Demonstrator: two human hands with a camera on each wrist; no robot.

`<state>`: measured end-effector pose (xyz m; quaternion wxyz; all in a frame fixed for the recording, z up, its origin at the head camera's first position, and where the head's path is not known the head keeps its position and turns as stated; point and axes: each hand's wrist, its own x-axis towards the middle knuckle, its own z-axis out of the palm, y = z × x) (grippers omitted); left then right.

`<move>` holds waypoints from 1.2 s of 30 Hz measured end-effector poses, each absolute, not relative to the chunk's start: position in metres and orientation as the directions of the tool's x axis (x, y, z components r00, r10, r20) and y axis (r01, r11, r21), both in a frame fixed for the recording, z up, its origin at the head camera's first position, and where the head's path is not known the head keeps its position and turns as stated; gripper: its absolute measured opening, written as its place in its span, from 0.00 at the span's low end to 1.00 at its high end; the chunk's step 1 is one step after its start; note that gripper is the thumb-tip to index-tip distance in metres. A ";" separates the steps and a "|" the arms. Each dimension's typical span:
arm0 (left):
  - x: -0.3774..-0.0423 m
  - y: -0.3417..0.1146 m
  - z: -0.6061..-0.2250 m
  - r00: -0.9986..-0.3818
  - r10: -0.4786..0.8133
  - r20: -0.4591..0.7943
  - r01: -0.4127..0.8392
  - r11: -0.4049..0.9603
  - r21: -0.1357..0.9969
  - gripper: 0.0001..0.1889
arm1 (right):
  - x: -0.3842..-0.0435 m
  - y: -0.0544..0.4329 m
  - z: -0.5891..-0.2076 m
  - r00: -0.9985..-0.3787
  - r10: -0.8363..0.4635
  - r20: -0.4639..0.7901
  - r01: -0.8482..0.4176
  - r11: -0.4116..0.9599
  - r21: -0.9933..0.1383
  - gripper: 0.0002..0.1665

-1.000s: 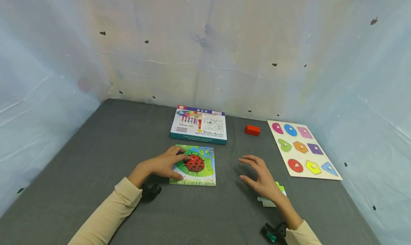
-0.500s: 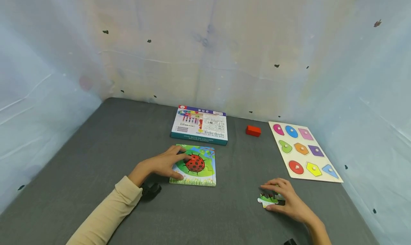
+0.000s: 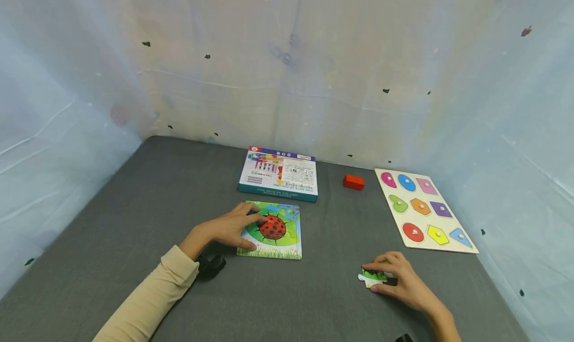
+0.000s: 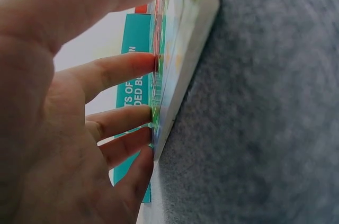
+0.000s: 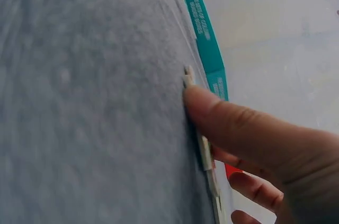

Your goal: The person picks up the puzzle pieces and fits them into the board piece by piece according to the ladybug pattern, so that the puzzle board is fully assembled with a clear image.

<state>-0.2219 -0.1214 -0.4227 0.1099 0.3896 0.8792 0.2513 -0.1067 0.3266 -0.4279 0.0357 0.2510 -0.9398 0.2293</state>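
Note:
A square ladybug jigsaw board [image 3: 289, 250] lies flat at the middle of the grey table. My left hand [image 3: 228, 228] rests on its left side, fingers spread; the left wrist view shows the thumb and fingertips touching the board [image 4: 185, 49]. Over to the right, my right hand [image 3: 402, 282] pinches a small green and white jigsaw piece [image 3: 371, 278] between thumb and fingers, low at the table. From the right wrist, the thumb lies against the near edge of the piece [image 5: 204, 152]. Part of the piece is hidden under the hand.
Behind the board lies a flat teal-edged box [image 3: 278, 175]. A red block [image 3: 354, 182] sits to its right. The pale shape-peg board [image 3: 412, 215] lies at the table's right side. Pale sheeting [image 3: 332, 73] encloses the back and sides.
My right hand has moved down and right from over the table to the jigsaw piece and now pinches it. The left hand has stayed on the ladybug board.

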 end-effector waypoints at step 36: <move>-0.221 -0.118 -0.422 -0.636 0.771 0.033 0.698 0.556 0.452 0.33 | -0.185 0.125 -0.440 -0.616 -0.678 0.402 -0.786 0.499 -0.365 0.27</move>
